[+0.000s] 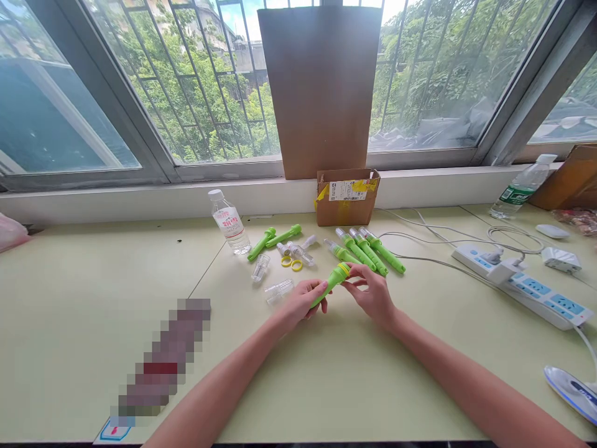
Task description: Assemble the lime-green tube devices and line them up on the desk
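My left hand (308, 297) is closed around a green plastic handle (331, 286), shaped like a small flashlight body, tilted with its wide end up to the right. At that wide end sits a yellow ring (344, 267), pinched by the fingertips of my right hand (372, 292). Two more green handles (284, 235) lie behind, to the left. Near them are two loose yellow rings (296, 266), small clear-and-white parts (302, 254) and clear plastic cylinders (278, 291). To the right, several green handles with clear tips (366, 249) lie side by side.
An upright water bottle (231, 224) and a small cardboard box (346, 202) stand at the back. On the right are a power strip (522, 283), cables, a second bottle (522, 190) and a white-blue device (573, 392). A pixelated patch (163, 361) covers something front left.
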`<state>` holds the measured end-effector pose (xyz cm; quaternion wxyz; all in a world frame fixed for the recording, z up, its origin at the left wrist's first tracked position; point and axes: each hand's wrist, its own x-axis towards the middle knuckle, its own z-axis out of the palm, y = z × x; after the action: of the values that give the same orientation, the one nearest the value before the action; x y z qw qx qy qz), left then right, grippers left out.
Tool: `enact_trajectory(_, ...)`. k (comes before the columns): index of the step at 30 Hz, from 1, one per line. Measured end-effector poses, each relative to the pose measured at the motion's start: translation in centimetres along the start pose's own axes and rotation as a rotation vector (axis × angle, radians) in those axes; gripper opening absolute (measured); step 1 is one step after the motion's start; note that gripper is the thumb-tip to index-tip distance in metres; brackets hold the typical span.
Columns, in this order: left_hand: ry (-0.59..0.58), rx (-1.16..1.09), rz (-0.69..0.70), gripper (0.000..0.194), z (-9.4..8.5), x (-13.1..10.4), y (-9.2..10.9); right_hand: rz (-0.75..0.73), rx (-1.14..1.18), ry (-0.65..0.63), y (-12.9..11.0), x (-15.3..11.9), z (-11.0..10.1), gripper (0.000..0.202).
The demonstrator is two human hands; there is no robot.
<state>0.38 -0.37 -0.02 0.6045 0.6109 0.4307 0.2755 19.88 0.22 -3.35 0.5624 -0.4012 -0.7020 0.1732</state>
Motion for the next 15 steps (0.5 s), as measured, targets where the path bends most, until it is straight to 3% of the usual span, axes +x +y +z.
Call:
enact_trajectory(10,0.039,0.018,-0.010,0.042,0.16,-0.01,-0.31,-0.039,0.023,0.014,-0.49,-0.11,0.09,0.013)
enact_trajectory(15,0.031,-0.077,0.014,0.039,0.36,-0.08,-0.06,-0.041,0.031,0.019,-0.64,-0.05,0.11,0.012)
